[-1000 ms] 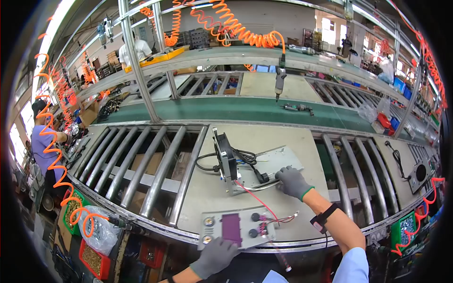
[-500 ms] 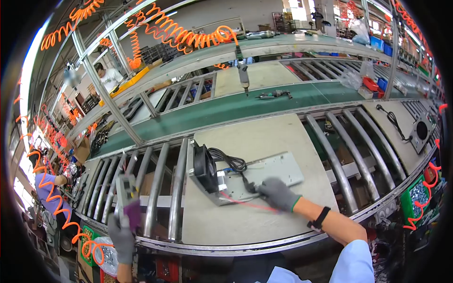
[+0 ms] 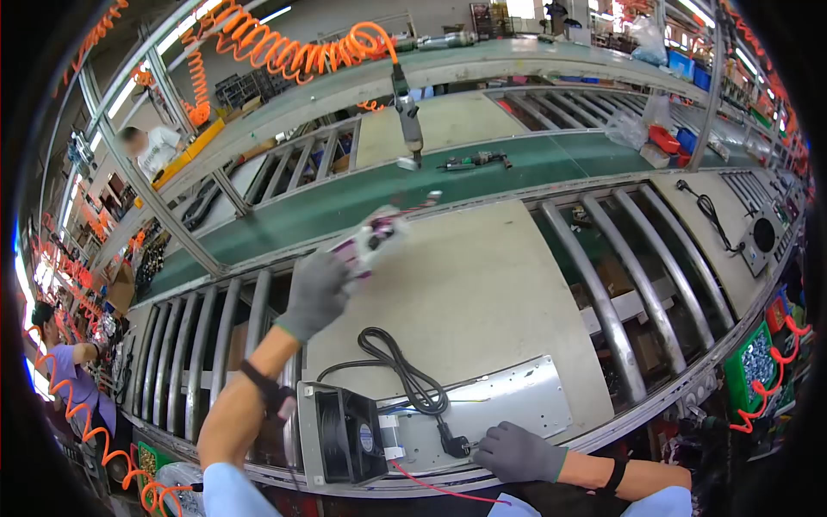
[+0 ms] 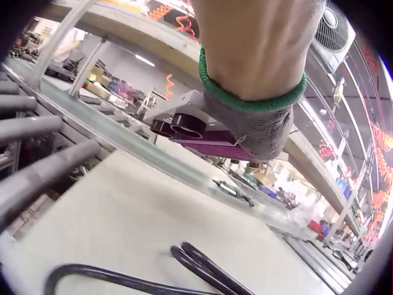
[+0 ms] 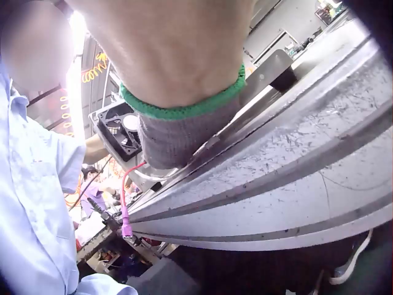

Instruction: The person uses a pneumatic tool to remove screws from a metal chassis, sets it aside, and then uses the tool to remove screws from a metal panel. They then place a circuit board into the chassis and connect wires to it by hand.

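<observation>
In the head view a gloved left hand (image 3: 317,295) grips a small panel (image 3: 376,241), blurred, held over the back left of the board; the left wrist view shows the panel's purple face (image 4: 215,146) and black round parts (image 4: 188,125). A metal plate (image 3: 525,398) with a black fan (image 3: 346,436) at its left end lies at the board's front edge. On the plate's near edge rests the gloved right hand (image 3: 519,453), fingers bent, beside a black plug (image 3: 453,441); whether it pinches the edge is hidden. A red wire (image 3: 448,492) runs below it.
Metal rollers (image 3: 603,293) flank the pale board (image 3: 465,284). Behind runs a green belt (image 3: 551,157) with a tool lying on it (image 3: 475,161); another tool (image 3: 408,121) hangs above from an orange coil. A second fan unit (image 3: 763,239) sits far right. A person (image 3: 77,370) stands far left.
The left hand has carried the panel from the front left up over the board's back. The plate with the fan now lies nearer the front edge, the right hand still at it. The head view has shifted.
</observation>
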Demonstrator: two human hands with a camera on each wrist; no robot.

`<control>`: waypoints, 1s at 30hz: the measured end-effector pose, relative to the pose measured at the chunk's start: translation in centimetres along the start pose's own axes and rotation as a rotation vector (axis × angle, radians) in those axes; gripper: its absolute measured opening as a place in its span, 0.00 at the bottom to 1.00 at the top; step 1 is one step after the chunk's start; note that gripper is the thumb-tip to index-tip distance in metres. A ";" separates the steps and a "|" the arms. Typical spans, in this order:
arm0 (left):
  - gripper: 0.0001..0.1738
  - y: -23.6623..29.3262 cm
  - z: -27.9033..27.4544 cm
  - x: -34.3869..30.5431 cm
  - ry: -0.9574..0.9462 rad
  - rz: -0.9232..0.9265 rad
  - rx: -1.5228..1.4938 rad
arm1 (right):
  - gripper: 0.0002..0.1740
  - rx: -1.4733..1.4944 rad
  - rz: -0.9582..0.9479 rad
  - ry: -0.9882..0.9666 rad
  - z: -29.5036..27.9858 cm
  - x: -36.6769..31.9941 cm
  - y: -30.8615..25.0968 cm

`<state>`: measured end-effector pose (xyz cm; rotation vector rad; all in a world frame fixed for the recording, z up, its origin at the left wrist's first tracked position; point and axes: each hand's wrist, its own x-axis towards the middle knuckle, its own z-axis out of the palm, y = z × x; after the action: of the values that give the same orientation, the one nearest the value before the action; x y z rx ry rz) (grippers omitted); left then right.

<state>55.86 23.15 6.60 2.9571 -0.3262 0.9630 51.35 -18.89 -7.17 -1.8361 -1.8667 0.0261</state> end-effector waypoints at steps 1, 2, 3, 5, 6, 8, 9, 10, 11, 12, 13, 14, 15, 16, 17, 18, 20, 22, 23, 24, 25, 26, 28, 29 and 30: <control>0.09 0.6 2.6 0.6 0.018 0.075 0.000 | 0.09 -0.002 0.025 -0.046 0.0 0.0 0.1; 0.10 0.9 5.8 1.0 0.011 0.090 -0.078 | 0.10 -0.003 0.046 -0.093 -0.2 0.1 0.0; 0.11 1.4 8.7 1.0 0.004 0.101 -0.154 | 0.11 -0.002 0.064 -0.139 -0.2 0.2 -0.1; 0.11 3.4 12.3 0.8 -0.128 0.130 -0.239 | 0.11 0.014 0.065 -0.141 -0.1 0.5 -0.2; 0.13 4.3 12.8 0.7 -0.115 0.146 -0.279 | 0.11 0.019 0.068 -0.140 -0.2 0.5 -0.1; 0.16 6.2 12.9 0.3 -0.086 0.187 -0.364 | 0.10 0.012 0.046 -0.101 -0.3 0.7 -0.1; 0.19 6.5 11.9 -0.2 -0.182 0.190 -0.377 | 0.10 0.005 0.040 -0.075 -0.4 0.7 -0.1; 0.23 6.3 10.1 -1.1 -0.280 0.198 -0.389 | 0.09 -0.002 0.042 -0.082 -0.3 0.6 -0.2; 0.26 5.8 8.8 -2.1 -0.378 0.210 -0.398 | 0.09 -0.011 0.045 -0.087 -0.2 0.6 -0.2; 0.25 5.4 8.1 -3.3 -0.499 0.229 -0.389 | 0.09 -0.023 0.044 -0.091 -0.1 0.5 -0.3; 0.23 5.1 7.3 -4.8 -0.618 0.248 -0.376 | 0.09 -0.026 0.050 -0.082 0.0 0.4 -0.4; 0.21 5.0 6.6 -5.8 -0.732 0.267 -0.358 | 0.09 -0.033 0.053 -0.073 0.0 0.4 -0.4; 0.20 5.2 5.7 -6.3 -0.675 0.263 -0.369 | 0.08 -0.042 0.054 -0.066 0.0 0.4 -0.5; 0.19 5.6 4.7 -6.9 -0.617 0.256 -0.380 | 0.08 -0.071 0.053 -0.041 0.1 0.3 -0.6; 0.18 6.1 3.8 -7.4 -0.557 0.248 -0.391 | 0.08 -0.101 0.050 -0.017 0.2 0.4 -0.8; 0.14 6.3 4.0 -7.7 -0.566 0.211 -0.361 | 0.08 -0.134 0.045 0.008 0.3 0.4 -0.9; 0.16 5.6 3.6 -8.2 -0.584 0.057 -0.381 | 0.07 -0.189 0.049 0.021 0.5 0.3 -1.4; 0.19 4.1 3.9 -9.5 -0.396 -0.112 -0.424 | 0.05 -0.244 0.061 0.042 1.2 -0.1 -1.7; 0.20 3.6 2.8 -9.3 -0.386 -0.272 -0.450 | 0.05 -0.265 0.051 0.036 1.4 -0.2 -1.7; 0.21 2.6 2.3 -9.6 -0.379 -0.357 -0.395 | 0.05 -0.282 0.039 0.029 1.4 -0.2 -1.8; 0.22 1.8 2.3 -10.1 -0.368 -0.446 -0.337 | 0.05 -0.301 0.021 0.021 1.3 -0.2 -2.0; 0.25 1.5 2.3 -11.3 -0.285 -0.475 -0.289 | 0.05 -0.297 -0.009 0.027 0.9 0.1 -2.6; 0.28 1.7 -0.6 -13.6 -0.268 -0.249 -0.152 | 0.04 -0.323 -0.038 0.058 -2.1 1.3 -4.7; 0.26 1.2 -0.7 -15.5 -0.272 -0.227 -0.192 | 0.04 -0.338 -0.051 0.072 -3.6 2.0 -5.6; 0.23 -0.1 1.0 -17.7 -0.298 -0.326 -0.350 | 0.07 -0.343 -0.063 0.118 -4.6 2.5 -6.1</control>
<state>42.52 26.62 -4.49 2.7023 -0.0067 0.3838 47.49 -18.61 -0.08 -1.9475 -1.9357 -0.4412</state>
